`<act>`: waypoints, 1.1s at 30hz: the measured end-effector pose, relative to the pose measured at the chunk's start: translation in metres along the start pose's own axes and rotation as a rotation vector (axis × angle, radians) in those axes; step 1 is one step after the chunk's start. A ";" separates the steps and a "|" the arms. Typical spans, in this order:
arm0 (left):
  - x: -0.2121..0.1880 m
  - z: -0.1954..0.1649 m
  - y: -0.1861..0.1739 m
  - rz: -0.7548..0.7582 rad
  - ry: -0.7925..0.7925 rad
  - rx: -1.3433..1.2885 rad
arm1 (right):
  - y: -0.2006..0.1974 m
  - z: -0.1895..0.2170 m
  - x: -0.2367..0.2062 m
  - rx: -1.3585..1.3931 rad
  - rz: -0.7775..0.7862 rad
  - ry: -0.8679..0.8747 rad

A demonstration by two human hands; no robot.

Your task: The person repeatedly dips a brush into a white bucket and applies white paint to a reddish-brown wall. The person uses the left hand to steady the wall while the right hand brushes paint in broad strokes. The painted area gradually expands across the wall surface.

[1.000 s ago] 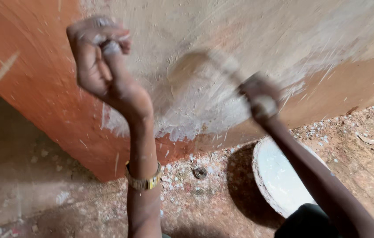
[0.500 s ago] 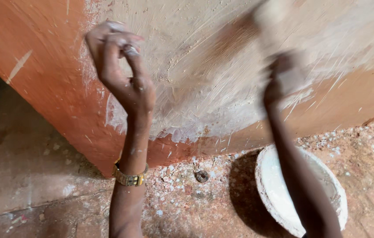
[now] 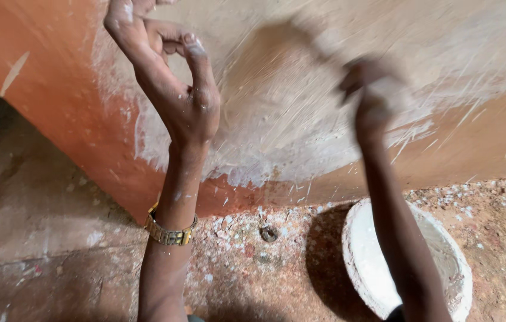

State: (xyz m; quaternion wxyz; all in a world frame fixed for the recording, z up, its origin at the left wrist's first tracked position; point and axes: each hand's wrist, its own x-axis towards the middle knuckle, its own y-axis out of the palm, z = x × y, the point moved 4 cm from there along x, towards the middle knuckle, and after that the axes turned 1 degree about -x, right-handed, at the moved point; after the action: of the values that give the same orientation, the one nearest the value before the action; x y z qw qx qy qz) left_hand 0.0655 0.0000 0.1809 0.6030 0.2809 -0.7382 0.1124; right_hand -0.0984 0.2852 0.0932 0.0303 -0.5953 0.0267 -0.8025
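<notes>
My left hand (image 3: 172, 89) rests against the wall with its fingers bent and spread, holding nothing I can see; its fingertips are cut off by the top edge. A gold wristwatch (image 3: 168, 234) sits on that wrist. My right hand (image 3: 375, 98) is motion-blurred and gripped around a pale tool (image 3: 324, 48) that sweeps over the whitish plaster patch (image 3: 277, 125) on the orange wall (image 3: 56, 101). The tool's shape is too blurred to make out.
A round white basin (image 3: 355, 262) coated with plaster stands on the floor under my right forearm. Plaster crumbs (image 3: 229, 229) and a small round metal piece (image 3: 269, 232) lie along the wall's foot. Rough concrete floor (image 3: 44, 238) stretches to the left.
My right hand swung up the wall with the tool, then back down and left over the plaster. The left hand stayed against the wall while the view shifted.
</notes>
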 end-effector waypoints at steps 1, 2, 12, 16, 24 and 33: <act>0.000 0.000 0.004 0.008 0.001 0.007 | -0.031 -0.006 0.014 0.055 -0.170 0.057; -0.001 -0.001 0.007 0.006 -0.002 0.003 | -0.058 -0.010 0.022 0.114 -0.343 0.106; 0.003 0.020 0.012 0.079 -0.206 -0.459 | -0.051 -0.005 0.012 -0.109 -0.370 -0.097; -0.001 0.028 0.016 0.037 -0.181 -0.428 | 0.036 0.022 -0.028 -0.181 0.209 -0.098; 0.010 0.036 0.000 -0.148 -0.258 -0.366 | 0.064 0.034 -0.037 -0.135 0.514 -0.196; 0.004 0.031 0.003 -0.103 -0.191 -0.346 | -0.141 -0.017 0.010 -0.166 -0.466 0.140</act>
State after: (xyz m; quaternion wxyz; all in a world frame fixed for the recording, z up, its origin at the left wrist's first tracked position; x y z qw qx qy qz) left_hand 0.0376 -0.0140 0.1776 0.5743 0.2201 -0.7850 -0.0743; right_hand -0.1199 0.4247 0.1094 -0.2063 -0.5290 -0.0432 -0.8220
